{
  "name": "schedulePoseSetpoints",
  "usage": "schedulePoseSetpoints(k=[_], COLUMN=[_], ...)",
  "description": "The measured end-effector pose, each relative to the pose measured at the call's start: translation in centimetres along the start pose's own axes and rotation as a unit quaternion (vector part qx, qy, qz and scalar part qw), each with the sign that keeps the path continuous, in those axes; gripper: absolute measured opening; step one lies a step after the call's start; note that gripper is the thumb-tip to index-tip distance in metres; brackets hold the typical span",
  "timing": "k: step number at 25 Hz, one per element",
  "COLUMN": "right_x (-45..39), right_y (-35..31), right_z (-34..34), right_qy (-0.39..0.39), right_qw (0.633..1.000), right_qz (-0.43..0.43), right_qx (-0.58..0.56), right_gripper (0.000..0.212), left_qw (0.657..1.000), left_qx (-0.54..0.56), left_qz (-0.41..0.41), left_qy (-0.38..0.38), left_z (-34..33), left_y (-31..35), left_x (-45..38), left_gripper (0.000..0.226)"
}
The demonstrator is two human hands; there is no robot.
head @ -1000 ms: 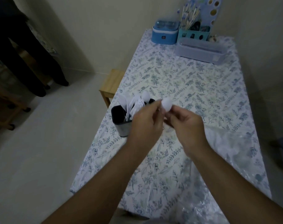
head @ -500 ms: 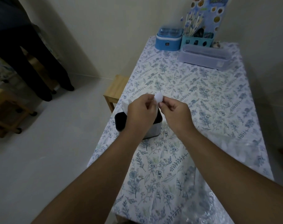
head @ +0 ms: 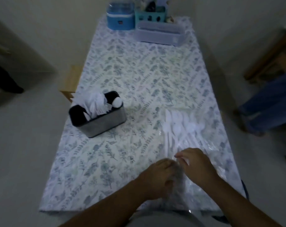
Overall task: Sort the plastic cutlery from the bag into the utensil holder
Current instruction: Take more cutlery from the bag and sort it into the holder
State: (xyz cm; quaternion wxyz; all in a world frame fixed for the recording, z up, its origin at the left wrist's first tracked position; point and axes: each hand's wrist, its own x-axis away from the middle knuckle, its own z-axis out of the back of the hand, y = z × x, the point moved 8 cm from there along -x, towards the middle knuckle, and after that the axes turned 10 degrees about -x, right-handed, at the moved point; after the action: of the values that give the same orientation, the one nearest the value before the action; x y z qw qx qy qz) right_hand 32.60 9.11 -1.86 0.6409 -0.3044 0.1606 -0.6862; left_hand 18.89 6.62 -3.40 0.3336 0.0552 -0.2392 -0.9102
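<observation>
A grey utensil holder (head: 106, 122) with a black inside stands on the table's left side, with white plastic cutlery (head: 98, 104) upright in it, one spoon in its far section. A clear plastic bag (head: 209, 145) lies on the right, with several white pieces (head: 179, 126) inside. My left hand (head: 157, 176) is closed on the bag's near end. My right hand (head: 196, 163) is at the bag's mouth, fingers pinched on the handle of a white piece (head: 186, 161). The frame is blurred.
The table (head: 139, 76) carries a floral cloth. At its far end stand a blue box (head: 120, 18), a teal caddy (head: 149, 15) and a grey lidded tray (head: 160, 33). A wooden stool (head: 70, 82) sits left of the table; blue cloth (head: 266, 102) is on the right.
Both hands left the holder and came back to the bag at the near right. The spoon they held now stands in the holder. The view has swung right.
</observation>
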Motion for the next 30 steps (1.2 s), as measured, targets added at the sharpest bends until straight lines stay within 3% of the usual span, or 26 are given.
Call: schedulePoseSetpoints(k=[2,4,6,9,11,13,15,17,20,25,30], right_x=[3.4,5.9,6.9,6.3,5.6,5.3,5.0,4.1,2.6,1.9,1.6], right_y=[2.7,4.4,4.5,2.3,0.7,-0.4,-0.8,-1.4,-1.4,-0.7,-0.8], right_z=[-0.8,-2.8,-4.7,-6.3,-6.5,-7.2,-7.9,-8.1,-7.5,-7.5,-6.9], right_qy=[0.008,-0.028,-0.058,-0.063,-0.059,-0.076,-0.09,-0.086,-0.051,-0.049,-0.045], right_qw=[0.999,0.999,0.997,0.997,0.997,0.996,0.996,0.996,0.991,0.978,0.984], right_qz=[0.025,0.025,0.043,0.054,0.043,0.039,0.024,0.016,-0.036,-0.115,-0.11], right_qx=[0.036,0.016,-0.007,0.001,-0.001,-0.008,0.002,-0.014,-0.117,-0.164,-0.134], right_gripper=[0.024,0.039,0.05,0.049,0.053,0.063,0.068,0.06,0.03,0.006,0.011], left_qw=[0.993,0.979,0.97,0.97,0.983,0.988,0.978,0.972,0.979,0.98,0.981], left_qx=[-0.102,-0.196,-0.241,-0.172,-0.145,-0.152,-0.205,-0.226,-0.154,-0.182,-0.167], left_qz=[-0.059,-0.058,0.014,0.159,0.08,-0.019,-0.012,0.058,0.133,0.076,0.058], left_qy=[0.021,0.01,0.004,0.059,0.074,0.016,-0.029,-0.032,0.005,0.019,0.08], left_z=[-2.0,-2.6,-0.6,3.5,2.7,0.2,-1.4,-1.6,-0.5,-1.0,-0.5], left_y=[-0.1,-2.6,-5.9,-7.3,-4.8,-2.6,-3.1,-4.7,-4.9,-3.7,-2.3], left_x=[0.5,0.6,0.1,0.2,2.1,5.1,6.7,6.8,6.7,7.6,7.1], left_gripper=[0.048,0.049,0.058,0.064,0.048,0.044,0.054,0.06,0.06,0.05,0.057])
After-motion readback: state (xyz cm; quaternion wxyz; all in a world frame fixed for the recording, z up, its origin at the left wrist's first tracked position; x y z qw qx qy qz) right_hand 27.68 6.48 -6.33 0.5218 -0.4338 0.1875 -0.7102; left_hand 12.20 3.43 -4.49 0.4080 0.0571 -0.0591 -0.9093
